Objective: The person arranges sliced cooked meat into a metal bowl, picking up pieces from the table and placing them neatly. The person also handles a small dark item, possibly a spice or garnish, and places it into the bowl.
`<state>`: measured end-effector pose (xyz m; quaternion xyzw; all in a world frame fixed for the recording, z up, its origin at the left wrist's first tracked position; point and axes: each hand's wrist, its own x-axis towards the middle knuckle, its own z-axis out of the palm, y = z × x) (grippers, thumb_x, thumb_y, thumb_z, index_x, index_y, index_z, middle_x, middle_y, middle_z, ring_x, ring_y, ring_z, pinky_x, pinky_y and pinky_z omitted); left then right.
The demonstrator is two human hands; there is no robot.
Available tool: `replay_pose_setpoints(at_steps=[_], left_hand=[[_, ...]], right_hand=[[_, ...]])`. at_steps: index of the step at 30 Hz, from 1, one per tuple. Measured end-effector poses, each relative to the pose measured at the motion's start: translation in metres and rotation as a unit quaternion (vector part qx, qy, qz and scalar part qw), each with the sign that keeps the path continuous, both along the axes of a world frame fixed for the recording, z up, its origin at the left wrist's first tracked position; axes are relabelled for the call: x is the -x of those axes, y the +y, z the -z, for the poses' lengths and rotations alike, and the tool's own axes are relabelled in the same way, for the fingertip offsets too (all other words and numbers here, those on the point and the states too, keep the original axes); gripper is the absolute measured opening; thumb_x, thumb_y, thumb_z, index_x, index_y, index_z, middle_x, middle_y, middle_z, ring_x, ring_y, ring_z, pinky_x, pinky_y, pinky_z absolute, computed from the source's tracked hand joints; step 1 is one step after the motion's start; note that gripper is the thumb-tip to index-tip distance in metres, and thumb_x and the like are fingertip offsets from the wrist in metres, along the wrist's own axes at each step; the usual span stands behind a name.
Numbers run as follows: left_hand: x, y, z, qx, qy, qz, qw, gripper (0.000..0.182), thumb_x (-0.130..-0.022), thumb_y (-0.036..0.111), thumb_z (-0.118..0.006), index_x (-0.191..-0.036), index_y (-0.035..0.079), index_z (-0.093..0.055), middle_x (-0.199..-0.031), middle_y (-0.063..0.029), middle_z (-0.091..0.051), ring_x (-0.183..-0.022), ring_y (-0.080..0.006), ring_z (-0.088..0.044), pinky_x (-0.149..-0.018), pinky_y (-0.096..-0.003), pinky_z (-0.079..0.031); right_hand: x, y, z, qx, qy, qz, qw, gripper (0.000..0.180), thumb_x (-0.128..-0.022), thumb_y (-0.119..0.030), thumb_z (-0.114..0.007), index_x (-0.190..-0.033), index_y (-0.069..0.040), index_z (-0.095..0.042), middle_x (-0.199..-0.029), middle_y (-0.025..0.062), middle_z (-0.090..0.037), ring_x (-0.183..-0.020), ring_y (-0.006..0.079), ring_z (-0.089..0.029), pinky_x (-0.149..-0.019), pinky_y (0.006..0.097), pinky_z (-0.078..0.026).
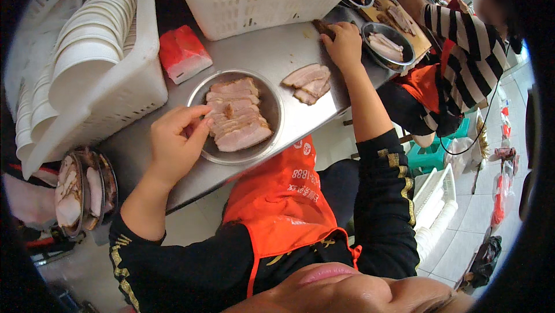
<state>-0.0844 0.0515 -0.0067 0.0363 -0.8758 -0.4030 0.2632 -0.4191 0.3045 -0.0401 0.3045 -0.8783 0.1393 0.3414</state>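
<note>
A round metal bowl (277, 118) on the steel counter holds an overlapping row of cooked pork slices (236, 115), with a small brown piece on top. My left hand (177, 144) reaches over the bowl's left rim. Its thumb and index finger are apart, their tips at the left edge of the slices. Farther off, my right hand (344, 46) is closed around a dark brown piece (323, 28), perhaps meat, mostly covered by the fingers. Between that hand and the bowl, several loose pork slices (308, 81) lie overlapped directly on the counter.
White plastic baskets stand at the back (269, 5) and left (147, 66), the left one holding stacked white bowls (86, 57). A red-and-white packet (184, 55) lies between them. Rightward, a co-worker's striped sleeve (451, 22) extends over a cutting board (418, 42) beside a meat bowl (409, 55).
</note>
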Motion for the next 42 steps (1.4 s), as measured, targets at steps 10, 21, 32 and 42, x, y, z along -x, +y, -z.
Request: replay_pose_setpoints(at_steps=[10, 21, 32, 42], left_hand=[[0.001, 0.002, -0.002, -0.001, 0.009, 0.012, 1.000, 0.016, -0.078, 0.004, -0.070, -0.094, 0.004, -0.069, -0.066, -0.0063, -0.058, -0.055, -0.0145, -0.054, -0.051, -0.0264, -0.043], [-0.005, 0.000, -0.001, -0.100, -0.010, 0.044, 0.994, 0.024, -0.082, 0.004, -0.069, -0.107, 0.001, -0.067, -0.088, -0.0059, -0.064, -0.077, -0.0113, -0.058, -0.067, -0.0235, -0.047], [-0.004, 0.003, 0.010, -0.575, 0.030, 0.200, 0.792, 0.027, -0.094, 0.009, -0.056, -0.119, -0.002, -0.059, -0.110, -0.0163, -0.065, -0.104, -0.0254, -0.063, -0.087, -0.0354, -0.054], [0.008, -0.007, 0.026, -0.527, 0.003, 0.120, 0.842, 0.021, -0.094, 0.010, -0.056, -0.110, -0.001, -0.059, -0.091, -0.0137, -0.067, -0.078, -0.0239, -0.068, -0.065, -0.0322, -0.058]], right_hand=[[0.009, -0.020, -0.007, -0.064, -0.018, 0.041, 0.997, 0.017, -0.068, -0.024, -0.072, -0.076, -0.010, -0.072, -0.084, 0.0074, -0.066, -0.088, 0.0297, -0.058, -0.073, 0.0427, -0.047], [-0.098, -0.026, -0.047, 0.387, -0.544, -0.285, 0.688, 0.015, -0.079, -0.008, -0.065, -0.092, -0.001, -0.065, -0.082, 0.0042, -0.068, -0.070, 0.0077, -0.058, -0.061, 0.0213, -0.044], [-0.219, -0.076, -0.066, 0.207, -0.377, -0.424, 0.797, 0.021, -0.076, -0.010, -0.075, -0.095, -0.004, -0.069, -0.086, 0.0064, -0.068, -0.078, 0.0145, -0.064, -0.069, 0.0281, -0.049], [-0.072, 0.005, -0.021, -0.076, -0.377, -0.256, 0.887, 0.041, -0.078, -0.024, -0.070, -0.113, -0.005, -0.064, -0.107, 0.0153, -0.064, -0.100, 0.0321, -0.060, -0.089, 0.0394, -0.047]])
